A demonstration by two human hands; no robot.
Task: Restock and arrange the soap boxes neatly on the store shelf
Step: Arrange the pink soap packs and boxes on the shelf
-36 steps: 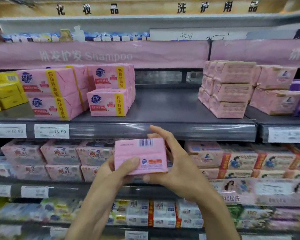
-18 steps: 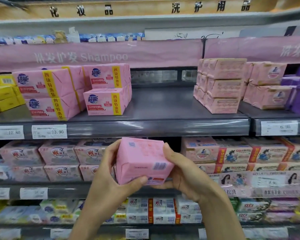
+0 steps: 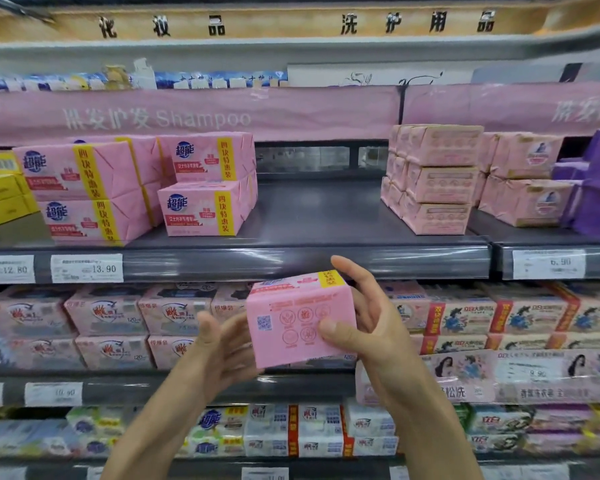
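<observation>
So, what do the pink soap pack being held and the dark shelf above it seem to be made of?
The pink soap pack: likely thin paper or film wrap, matte; creased folds show on matching shelved packs. The dark shelf: probably painted metal, smooth satin grey with soft reflections; its front strip looks like clear glossy plastic.

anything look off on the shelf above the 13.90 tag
Yes. The lower pink pack in the second stack sits forward of the pack above it, so that stack's front is stepped, not flush. A wide bare stretch of shelf separates it from the pale pink stacks.
</observation>
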